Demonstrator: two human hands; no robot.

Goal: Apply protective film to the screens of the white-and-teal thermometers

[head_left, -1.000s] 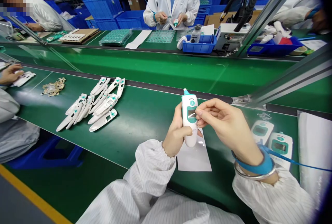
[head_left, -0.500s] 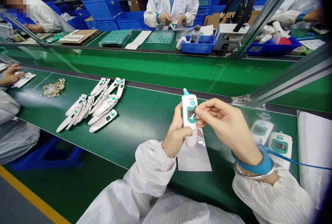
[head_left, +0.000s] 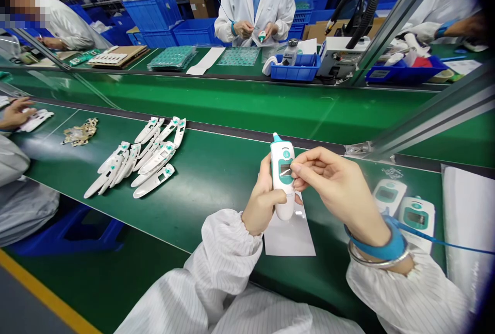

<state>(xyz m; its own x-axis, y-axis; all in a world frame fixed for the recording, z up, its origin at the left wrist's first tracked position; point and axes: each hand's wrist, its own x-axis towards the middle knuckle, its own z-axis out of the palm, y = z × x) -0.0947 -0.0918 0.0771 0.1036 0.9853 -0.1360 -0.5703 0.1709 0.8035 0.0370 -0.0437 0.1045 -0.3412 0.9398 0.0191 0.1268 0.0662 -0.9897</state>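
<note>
An ear thermometer (head_left: 284,202), white with teal trim, stands upright in my left hand (head_left: 260,209), fingers wrapped round its lower body and thumb across the front. My right hand (head_left: 335,182) is closed in a pinch at the right edge of the thermometer's small display (head_left: 285,170). A thin pale streak crosses that display; whether it is film or a reflection I cannot tell. Whatever the pinching fingertips hold is too small to make out. Beneath both hands, a sheet of white paper (head_left: 290,238) lies on the green worktop. A blue wrist strap (head_left: 381,244) circles my right wrist.
Several white thermometer shells (head_left: 154,159) lie piled to the left, beside small tan parts (head_left: 81,132). On the right are a unit with a display (head_left: 416,218), a similar one (head_left: 389,195) and plastic-wrapped white sheets (head_left: 472,220). A metal post (head_left: 433,117) slants nearby. Co-workers sit left and opposite.
Both my hands and the thermometer stay nearly still. The pale streak on the display looks slightly different in shape. Across the belt, the co-worker's hands have shifted slightly.
</note>
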